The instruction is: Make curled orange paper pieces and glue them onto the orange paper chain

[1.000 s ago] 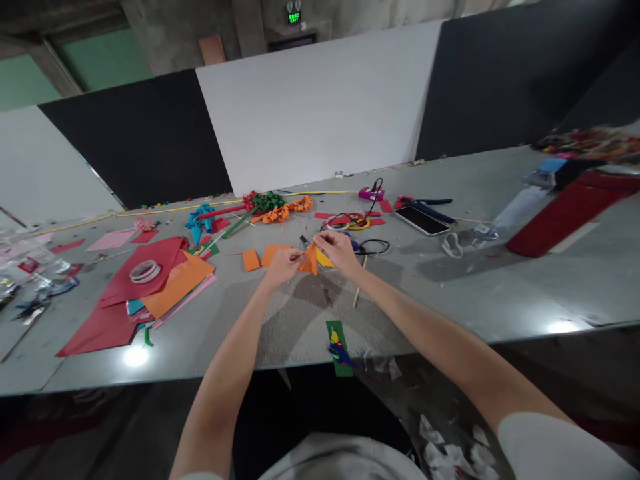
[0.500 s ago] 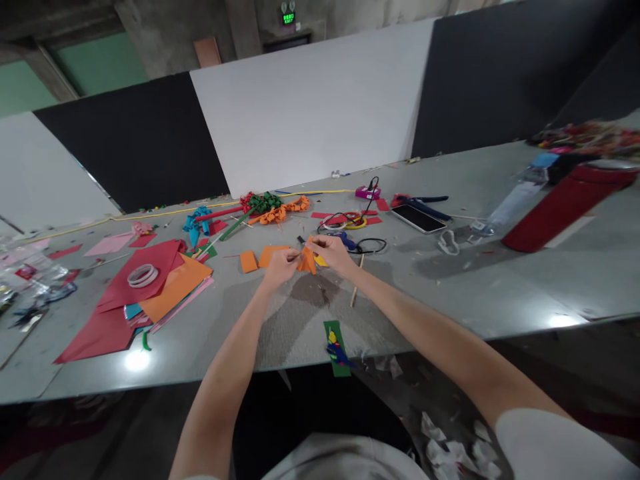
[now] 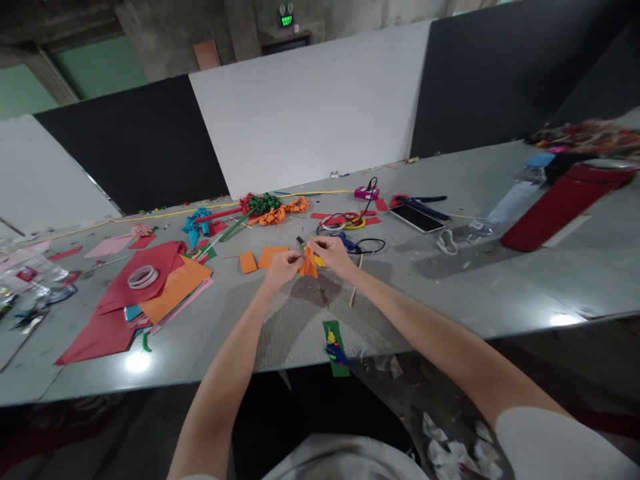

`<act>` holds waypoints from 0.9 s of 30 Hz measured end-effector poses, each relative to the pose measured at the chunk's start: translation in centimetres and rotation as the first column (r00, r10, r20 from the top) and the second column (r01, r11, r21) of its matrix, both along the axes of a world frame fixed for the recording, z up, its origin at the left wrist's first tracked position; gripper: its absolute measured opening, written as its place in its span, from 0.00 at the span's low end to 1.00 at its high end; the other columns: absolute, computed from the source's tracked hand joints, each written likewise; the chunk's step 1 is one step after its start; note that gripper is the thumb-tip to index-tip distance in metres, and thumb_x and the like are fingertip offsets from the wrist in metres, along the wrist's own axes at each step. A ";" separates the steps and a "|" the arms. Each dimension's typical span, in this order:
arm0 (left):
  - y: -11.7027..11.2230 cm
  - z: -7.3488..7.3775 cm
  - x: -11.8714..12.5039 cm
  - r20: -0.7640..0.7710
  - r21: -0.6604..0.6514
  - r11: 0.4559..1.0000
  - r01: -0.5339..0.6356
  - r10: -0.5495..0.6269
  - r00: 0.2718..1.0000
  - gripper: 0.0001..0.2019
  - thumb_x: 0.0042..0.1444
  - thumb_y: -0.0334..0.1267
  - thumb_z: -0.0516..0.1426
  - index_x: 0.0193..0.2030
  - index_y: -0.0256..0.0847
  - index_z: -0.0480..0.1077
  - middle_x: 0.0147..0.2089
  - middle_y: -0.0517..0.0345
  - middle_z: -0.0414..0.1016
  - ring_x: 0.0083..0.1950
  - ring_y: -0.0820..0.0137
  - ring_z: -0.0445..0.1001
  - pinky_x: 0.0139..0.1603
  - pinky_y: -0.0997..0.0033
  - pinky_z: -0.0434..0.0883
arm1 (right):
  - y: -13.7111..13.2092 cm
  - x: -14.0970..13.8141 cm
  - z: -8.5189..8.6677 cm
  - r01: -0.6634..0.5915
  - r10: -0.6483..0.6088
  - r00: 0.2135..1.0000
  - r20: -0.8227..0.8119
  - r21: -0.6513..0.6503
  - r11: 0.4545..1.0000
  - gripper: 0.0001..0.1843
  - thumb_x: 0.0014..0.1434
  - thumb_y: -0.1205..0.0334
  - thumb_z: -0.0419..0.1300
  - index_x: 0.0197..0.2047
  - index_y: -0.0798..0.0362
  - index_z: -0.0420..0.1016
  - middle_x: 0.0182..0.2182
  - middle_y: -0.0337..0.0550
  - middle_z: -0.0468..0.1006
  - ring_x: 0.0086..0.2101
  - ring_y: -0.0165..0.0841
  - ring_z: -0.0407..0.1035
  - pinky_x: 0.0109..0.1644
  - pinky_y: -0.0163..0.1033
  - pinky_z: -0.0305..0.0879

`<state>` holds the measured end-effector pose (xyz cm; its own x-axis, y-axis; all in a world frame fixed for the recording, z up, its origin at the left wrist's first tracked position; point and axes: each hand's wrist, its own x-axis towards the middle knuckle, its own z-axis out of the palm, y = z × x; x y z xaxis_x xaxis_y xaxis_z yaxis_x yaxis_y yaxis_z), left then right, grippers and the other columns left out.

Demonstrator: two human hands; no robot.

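Note:
Between my two hands, above the middle of the table, is a small folded piece of orange paper (image 3: 309, 266). My left hand (image 3: 284, 268) pinches at its left side, fingertips pressed together. From the upper right, my right hand (image 3: 332, 255) grips its top with thumb and fingers closed. Flat orange paper pieces (image 3: 273, 256) lie just left of my left hand. Behind my right hand sits a blue tool with a black cord (image 3: 345, 241), partly hidden. A thin stick (image 3: 357, 281) lies below my right wrist.
Red and orange paper sheets (image 3: 175, 288) with tape rolls (image 3: 143, 277) lie at left. Paper flowers (image 3: 265, 203) rest toward the back. A phone (image 3: 417, 219), a clear bottle (image 3: 515, 199) and a red flask (image 3: 565, 208) are at right. A green strip (image 3: 337, 347) overhangs the front edge.
The orange paper has turned slightly between my fingers, its lower part now narrower. My left hand has shifted a little closer to it. The other things stay where they were.

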<state>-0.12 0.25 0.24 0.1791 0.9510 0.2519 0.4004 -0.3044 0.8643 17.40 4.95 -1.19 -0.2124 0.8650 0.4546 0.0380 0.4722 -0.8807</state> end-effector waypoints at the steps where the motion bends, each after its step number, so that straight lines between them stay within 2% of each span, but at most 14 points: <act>1: 0.0 -0.1 0.1 0.017 0.009 1.000 -0.019 0.019 1.000 0.16 0.56 0.49 0.58 0.31 0.36 0.77 0.27 0.57 0.74 0.28 0.72 0.67 0.29 0.74 0.61 | -0.1 -0.1 -0.1 0.005 -0.005 1.000 0.015 0.012 1.000 0.22 0.58 0.43 0.62 0.26 0.54 0.74 0.23 0.38 0.69 0.25 0.30 0.59 0.30 0.37 0.54; 5: -0.1 -0.1 0.1 0.077 0.047 0.994 -0.101 0.097 0.992 0.20 0.57 0.54 0.60 0.29 0.36 0.77 0.25 0.58 0.72 0.26 0.74 0.65 0.27 0.74 0.60 | -0.4 -0.4 -0.2 -0.004 0.001 0.999 0.045 0.059 0.998 0.24 0.61 0.40 0.59 0.28 0.53 0.74 0.24 0.38 0.70 0.26 0.30 0.61 0.30 0.37 0.56; 8: -0.1 0.0 -0.2 0.146 0.063 0.986 -0.151 0.141 0.979 0.19 0.56 0.54 0.61 0.31 0.36 0.79 0.27 0.55 0.75 0.28 0.72 0.68 0.28 0.74 0.63 | -0.8 -0.7 0.1 -0.024 0.021 0.998 0.059 0.046 0.999 0.26 0.63 0.37 0.57 0.31 0.54 0.75 0.24 0.39 0.71 0.26 0.30 0.62 0.30 0.36 0.57; 13: 0.1 0.2 -0.5 0.290 0.060 0.959 -0.277 0.249 0.924 0.16 0.56 0.49 0.62 0.34 0.36 0.80 0.32 0.52 0.80 0.32 0.70 0.74 0.34 0.72 0.69 | -1.7 -1.1 0.3 -0.072 0.056 0.986 0.156 0.100 0.992 0.24 0.60 0.39 0.62 0.31 0.53 0.73 0.26 0.40 0.73 0.27 0.32 0.65 0.32 0.37 0.60; 15: 0.2 0.1 -0.5 0.340 0.030 0.952 -0.305 0.277 0.899 0.14 0.55 0.47 0.62 0.33 0.37 0.80 0.34 0.51 0.81 0.34 0.70 0.76 0.37 0.72 0.71 | -1.8 -1.2 0.3 -0.045 0.030 0.990 0.136 0.108 0.993 0.22 0.60 0.40 0.62 0.33 0.52 0.74 0.29 0.42 0.76 0.29 0.34 0.68 0.35 0.38 0.63; 18: 0.3 0.0 -0.4 0.392 -0.032 0.960 -0.277 0.267 0.880 0.12 0.54 0.45 0.63 0.33 0.36 0.80 0.34 0.51 0.81 0.34 0.70 0.77 0.40 0.70 0.74 | -1.9 -1.1 0.3 0.041 -0.052 0.995 0.083 0.130 0.991 0.20 0.61 0.41 0.61 0.38 0.52 0.76 0.33 0.45 0.80 0.33 0.37 0.72 0.39 0.41 0.67; 20: 0.3 0.1 -0.3 0.428 -0.052 0.965 -0.258 0.256 0.867 0.11 0.52 0.44 0.65 0.35 0.36 0.81 0.34 0.51 0.82 0.35 0.70 0.78 0.42 0.69 0.76 | -2.1 -0.9 0.4 0.082 -0.101 0.991 0.090 0.199 0.977 0.19 0.64 0.43 0.60 0.40 0.51 0.78 0.36 0.47 0.81 0.36 0.38 0.73 0.43 0.42 0.69; 23: 0.2 0.3 -0.2 0.476 -0.060 0.964 -0.258 0.255 0.841 0.12 0.53 0.44 0.65 0.37 0.37 0.81 0.36 0.51 0.82 0.36 0.70 0.78 0.45 0.68 0.77 | -2.5 -0.8 0.6 0.068 -0.125 0.980 0.156 0.327 0.943 0.17 0.67 0.46 0.57 0.43 0.50 0.80 0.38 0.48 0.81 0.39 0.39 0.74 0.47 0.43 0.69; 27: 0.1 0.6 -0.1 0.480 -0.047 0.962 -0.270 0.259 0.838 0.13 0.54 0.45 0.64 0.35 0.36 0.81 0.34 0.52 0.82 0.35 0.70 0.78 0.43 0.68 0.77 | -2.5 -0.7 0.1 0.037 -0.165 0.963 0.212 0.503 0.864 0.16 0.71 0.52 0.54 0.51 0.49 0.80 0.41 0.50 0.80 0.43 0.40 0.74 0.53 0.46 0.69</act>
